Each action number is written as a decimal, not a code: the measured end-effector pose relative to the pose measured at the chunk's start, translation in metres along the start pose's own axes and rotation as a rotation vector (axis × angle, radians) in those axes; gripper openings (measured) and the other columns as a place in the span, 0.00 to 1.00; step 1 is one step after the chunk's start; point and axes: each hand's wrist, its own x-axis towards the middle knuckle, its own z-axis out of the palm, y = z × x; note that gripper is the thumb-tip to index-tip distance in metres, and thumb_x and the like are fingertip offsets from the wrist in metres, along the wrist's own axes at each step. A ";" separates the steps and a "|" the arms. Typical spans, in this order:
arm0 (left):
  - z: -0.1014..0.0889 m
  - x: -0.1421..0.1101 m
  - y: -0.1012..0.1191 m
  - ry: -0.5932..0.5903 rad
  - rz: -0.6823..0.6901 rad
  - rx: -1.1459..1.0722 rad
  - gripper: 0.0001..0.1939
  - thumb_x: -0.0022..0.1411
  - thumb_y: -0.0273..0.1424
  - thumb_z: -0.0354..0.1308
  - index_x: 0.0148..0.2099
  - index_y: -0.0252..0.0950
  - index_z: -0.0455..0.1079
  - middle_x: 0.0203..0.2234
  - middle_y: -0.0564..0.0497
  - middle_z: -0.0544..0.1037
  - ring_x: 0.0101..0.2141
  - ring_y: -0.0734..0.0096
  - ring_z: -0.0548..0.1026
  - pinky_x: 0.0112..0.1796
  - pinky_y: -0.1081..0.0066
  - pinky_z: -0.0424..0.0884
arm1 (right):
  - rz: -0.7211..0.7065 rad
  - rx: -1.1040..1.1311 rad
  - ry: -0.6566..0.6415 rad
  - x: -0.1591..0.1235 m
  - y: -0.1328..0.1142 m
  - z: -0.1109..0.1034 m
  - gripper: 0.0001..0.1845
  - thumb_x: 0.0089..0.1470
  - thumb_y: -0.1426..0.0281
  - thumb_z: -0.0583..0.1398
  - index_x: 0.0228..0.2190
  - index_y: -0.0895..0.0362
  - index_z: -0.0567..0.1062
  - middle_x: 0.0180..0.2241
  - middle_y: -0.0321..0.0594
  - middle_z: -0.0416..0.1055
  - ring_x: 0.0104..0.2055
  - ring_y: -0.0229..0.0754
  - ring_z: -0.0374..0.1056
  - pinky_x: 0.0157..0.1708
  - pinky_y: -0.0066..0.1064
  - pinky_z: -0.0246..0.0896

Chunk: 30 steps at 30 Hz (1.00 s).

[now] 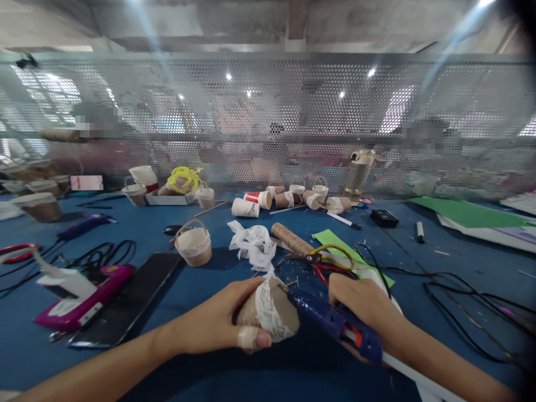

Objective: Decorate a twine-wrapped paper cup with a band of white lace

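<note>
My left hand [238, 312] is closed round a small twine-wrapped paper cup [285, 310], tilted so its mouth faces right. White lace [266, 307] circles the cup near its rim and trails up toward a loose white heap of lace [253, 244]. A plaster-like band wraps the left thumb. In my right hand [360, 301] is a dark blue glue gun [320, 312], with a white glue stick [412, 371] out of its back. Its nozzle is at the cup's rim; I cannot tell if they touch. Right fingers are partly hidden behind the gun.
Beyond my hands lie yellow-handled scissors [330, 258], a twine roll [291, 239] and green paper [349, 251]. A finished-looking small basket [195, 245] stands left, near a black phone [129, 298] and a magenta power strip [90, 298]. Black cables [456, 301] run right. A perforated metal screen [268, 123] borders the back.
</note>
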 end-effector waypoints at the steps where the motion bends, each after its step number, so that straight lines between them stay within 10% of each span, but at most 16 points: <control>1: 0.000 0.000 0.000 -0.010 -0.002 -0.017 0.40 0.54 0.55 0.67 0.61 0.36 0.70 0.49 0.47 0.79 0.48 0.50 0.75 0.51 0.60 0.73 | 0.006 -0.006 -0.007 0.000 0.000 -0.001 0.08 0.49 0.72 0.55 0.31 0.51 0.59 0.28 0.32 0.63 0.26 0.39 0.58 0.28 0.33 0.40; 30: -0.001 -0.003 -0.004 -0.064 0.058 -0.367 0.43 0.56 0.54 0.67 0.65 0.34 0.66 0.52 0.41 0.78 0.52 0.50 0.74 0.55 0.57 0.69 | 0.026 0.030 0.022 0.000 -0.004 -0.009 0.07 0.54 0.66 0.55 0.31 0.50 0.59 0.28 0.35 0.66 0.25 0.41 0.62 0.25 0.33 0.52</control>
